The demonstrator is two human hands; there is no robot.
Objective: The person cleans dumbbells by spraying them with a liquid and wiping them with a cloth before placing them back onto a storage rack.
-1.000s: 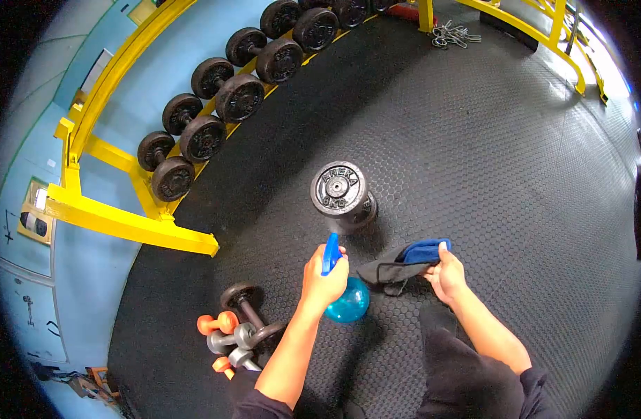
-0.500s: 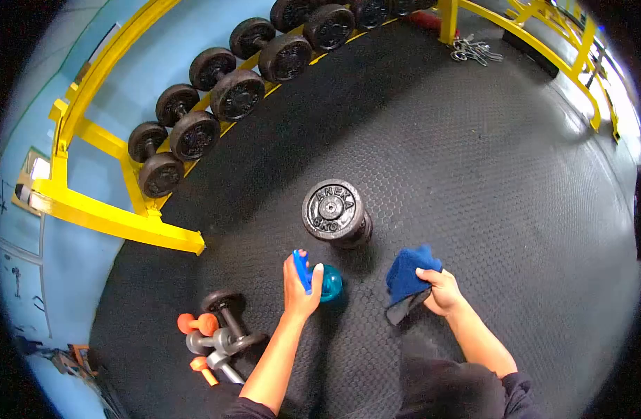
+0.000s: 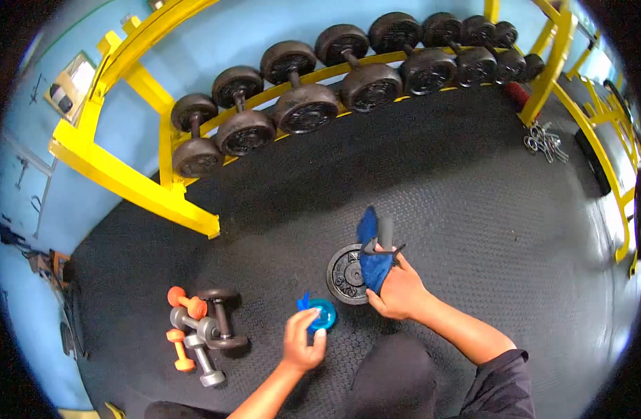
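My right hand [image 3: 398, 292] is closed on a blue cloth with dark grey parts [image 3: 377, 271], which lies over the right side of a black dumbbell [image 3: 346, 279]. The dumbbell stands on end, its round face with raised lettering turned up. To its left, close to the floor, is a clear teal spray bottle with a blue trigger head [image 3: 324, 316]. My left hand [image 3: 303, 342] is at the bottle's near side, fingertips right at it, thumb and fingers apart.
Small orange and grey dumbbells [image 3: 186, 321] and a larger black dumbbell [image 3: 223, 318] lie on the black rubber floor at left. A yellow rack [image 3: 142, 185] with several heavy dumbbells [image 3: 306, 112] runs along the blue wall. Metal clips [image 3: 545, 143] lie by its right foot.
My right hand has brought the cloth left onto the dumbbell's top. My left hand has lowered the spray bottle and loosened from it. The view has shifted, showing more of the rack.
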